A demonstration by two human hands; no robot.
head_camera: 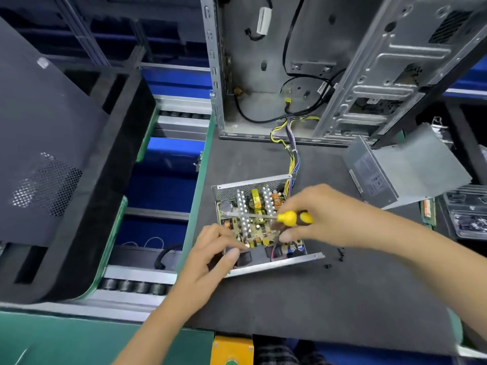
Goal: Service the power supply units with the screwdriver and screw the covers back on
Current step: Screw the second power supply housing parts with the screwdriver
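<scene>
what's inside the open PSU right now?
Inside the open power supply unit: a circuit board with finned heatsinks, a yellow transformer and a copper coil. The screwdriver shaft lies across them. The left hand and right hand cover the near and right parts.

A dark grey mat covers the bench (pixel 329 306), which has green edges. At the left of the frame runs a roller conveyor (pixel 137 285) over blue shelving (pixel 168 154).

Evenly lit from overhead, soft shadows on the dark bench (pixel 329 299); wide-angle bending at edges, slight motion blur on fingers (pixel 233 255).
</scene>
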